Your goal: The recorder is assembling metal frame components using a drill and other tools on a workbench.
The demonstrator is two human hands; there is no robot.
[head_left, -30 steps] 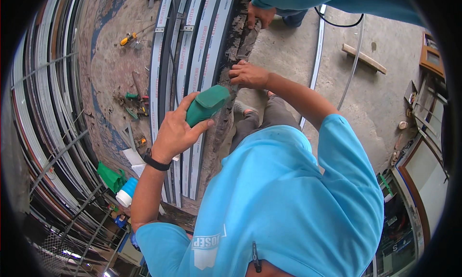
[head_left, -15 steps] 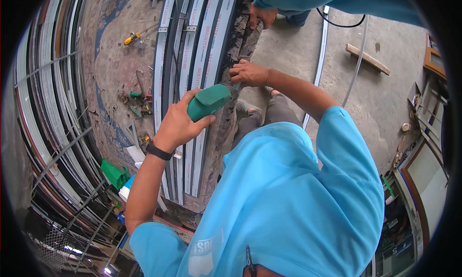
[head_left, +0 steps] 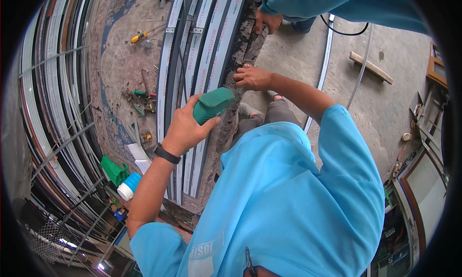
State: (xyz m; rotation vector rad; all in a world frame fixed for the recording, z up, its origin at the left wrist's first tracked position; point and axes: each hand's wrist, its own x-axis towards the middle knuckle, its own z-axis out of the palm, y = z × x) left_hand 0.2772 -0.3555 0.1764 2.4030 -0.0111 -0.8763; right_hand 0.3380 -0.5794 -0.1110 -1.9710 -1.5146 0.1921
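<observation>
My left hand is wrapped round a green, boxy tool, with the thumb on its near side. This tool is over the right side of the long white-filmed metal profiles, and its working end is hidden. A black cord runs down over the profiles toward my left hand. At the right edge of the worn workbench, my right hand has its fingers curled closed. What they grip, if anything, is hidden. Farther along that edge rests another person's hand, below a blue sleeve.
A yellow-handled tool and a green-handled tool lie on the bench's left. Near my left forearm are a blue-and-white container and a green bag. Racked long profiles stand at left. A wooden strip lies on the floor.
The whole view has shifted slightly, so the bench and profiles appear a little farther right and lower. Both of my hands keep nearly the same pose. More of the blue-and-white container shows.
</observation>
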